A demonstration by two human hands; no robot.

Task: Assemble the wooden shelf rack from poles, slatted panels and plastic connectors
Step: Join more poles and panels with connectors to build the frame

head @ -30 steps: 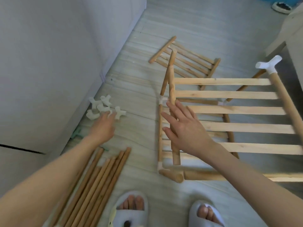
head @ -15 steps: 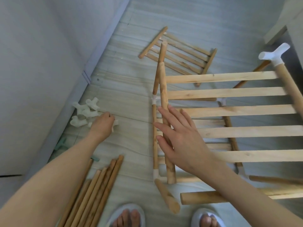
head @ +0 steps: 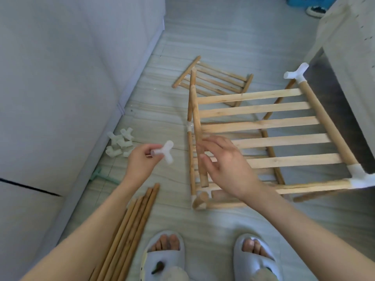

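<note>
Lying heaped by the wall beyond the left hand [head: 142, 161], spare connectors [head: 120, 144], a white plastic connector [head: 164, 152] pinched in that hand's fingertips, loose poles [head: 129, 226] below its wrist, right hand [head: 227, 167] spread with relaxed fingers against the rack's side pole [head: 197, 128], slatted panel [head: 261, 124] beyond it

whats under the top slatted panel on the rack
Under the top slatted panel, a lower slatted panel and floor show through the gaps; the slats cover the rest.
</note>
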